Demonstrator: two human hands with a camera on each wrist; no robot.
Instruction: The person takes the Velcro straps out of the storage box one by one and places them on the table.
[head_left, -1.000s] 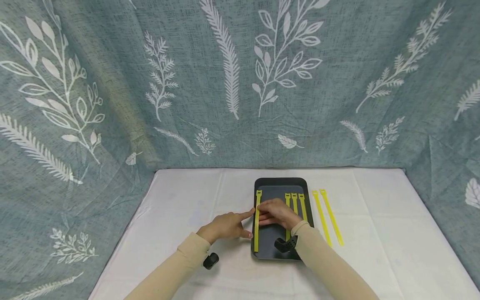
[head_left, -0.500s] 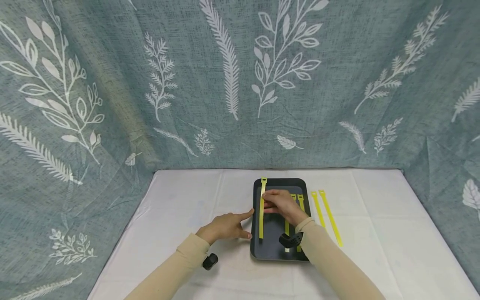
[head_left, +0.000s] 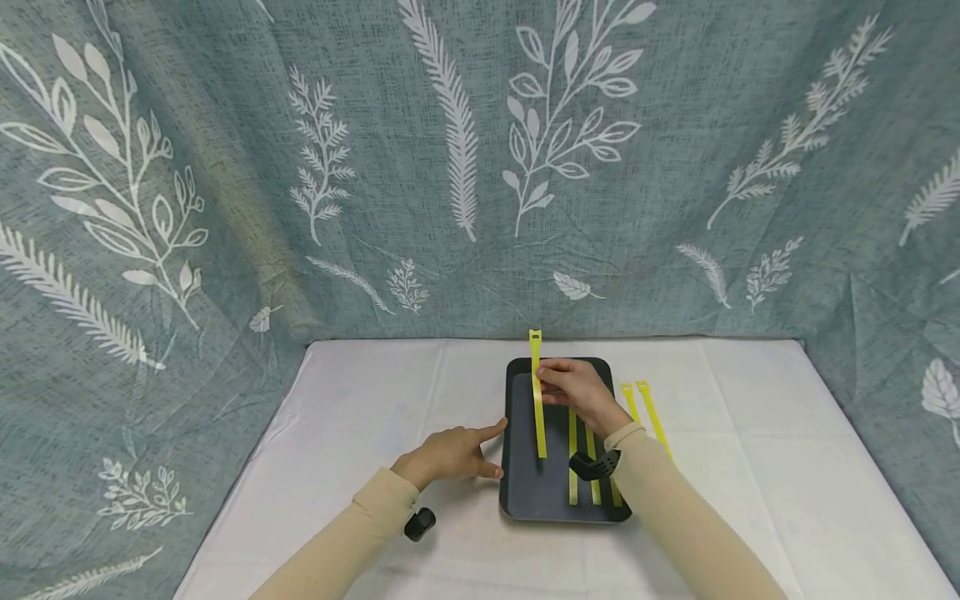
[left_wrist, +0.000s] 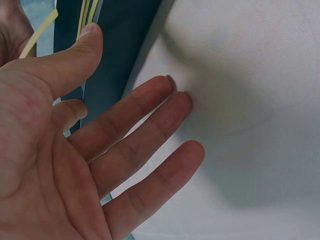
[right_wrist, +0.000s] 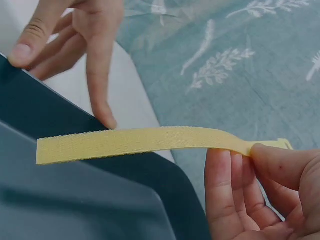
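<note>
My right hand (head_left: 581, 390) pinches a yellow hook-and-loop cable strap (head_left: 539, 417) between thumb and fingers, close to its slotted head. The strap is raised over the dark rectangular tray (head_left: 525, 502), its head past the far rim. In the right wrist view, the tail of the strap (right_wrist: 125, 142) sticks out, bending slightly. Thumb and index fingertip of my left hand (head_left: 450, 454) touch the tray's left rim; its other fingers (left_wrist: 150, 185) are extended. Three more yellow straps (head_left: 573, 492) lie lengthwise in the tray's right part, partly hidden by my right hand and wrist.
Two more yellow straps (head_left: 652, 412) lie on the white cloth-covered table (head_left: 750, 467) right of the tray, partly behind my right forearm. A blue-green leaf-patterned curtain (head_left: 480, 275) hangs along the table's back and sides. Black devices (head_left: 420, 523) sit at both wrists.
My right hand has lifted the strap from the tray's left side and carried it up, away from me and slightly rightward. The left hand has stayed at the tray's rim.
</note>
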